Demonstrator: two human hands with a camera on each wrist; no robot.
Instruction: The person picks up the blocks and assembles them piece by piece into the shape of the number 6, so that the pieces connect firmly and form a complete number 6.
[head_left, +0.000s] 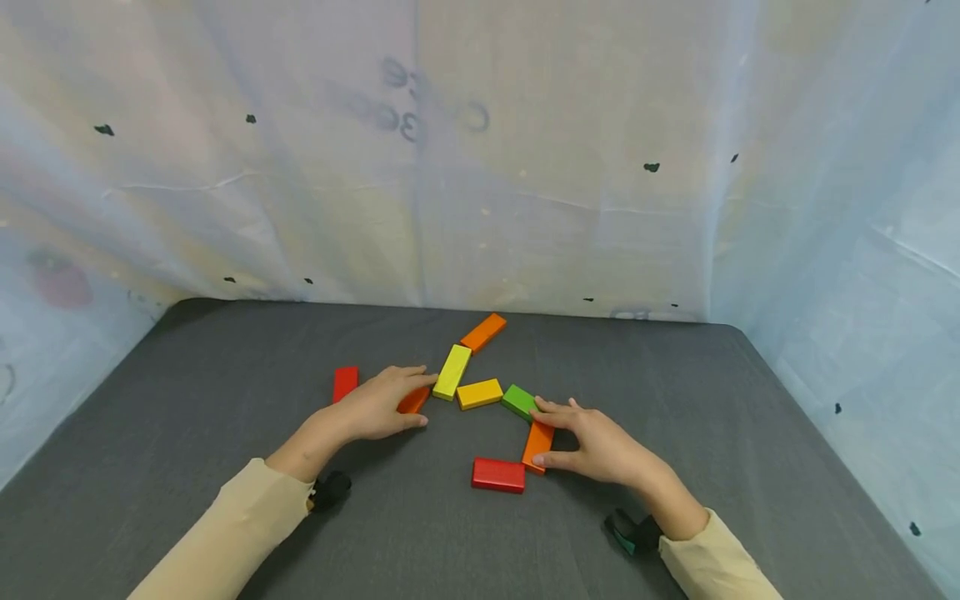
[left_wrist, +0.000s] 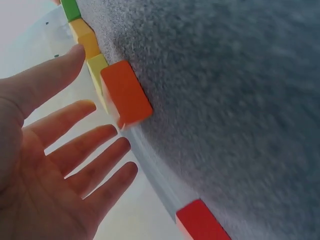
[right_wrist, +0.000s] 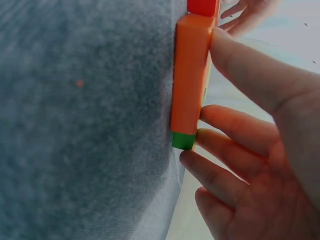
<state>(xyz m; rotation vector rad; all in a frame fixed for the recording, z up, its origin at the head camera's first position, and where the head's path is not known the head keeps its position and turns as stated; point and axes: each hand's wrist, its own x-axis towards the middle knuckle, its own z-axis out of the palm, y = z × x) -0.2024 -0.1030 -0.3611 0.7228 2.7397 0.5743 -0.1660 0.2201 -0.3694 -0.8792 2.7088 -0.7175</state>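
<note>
On the grey bench, a left-hand red block is partly covered by the left hand, whose fingers are spread with nothing gripped. A red-orange block is seen just beyond its fingertips; whether it is touched cannot be told. To the right of this hand a yellow block is laid, with a far orange block placed at its farther end. Between the hands an amber block is set, and a near red block is seen left of the right thumb. A green block is placed at the right hand's fingertips. Beneath the right hand, held loosely extended, a near orange block is touched by the thumb but not clasped
</note>
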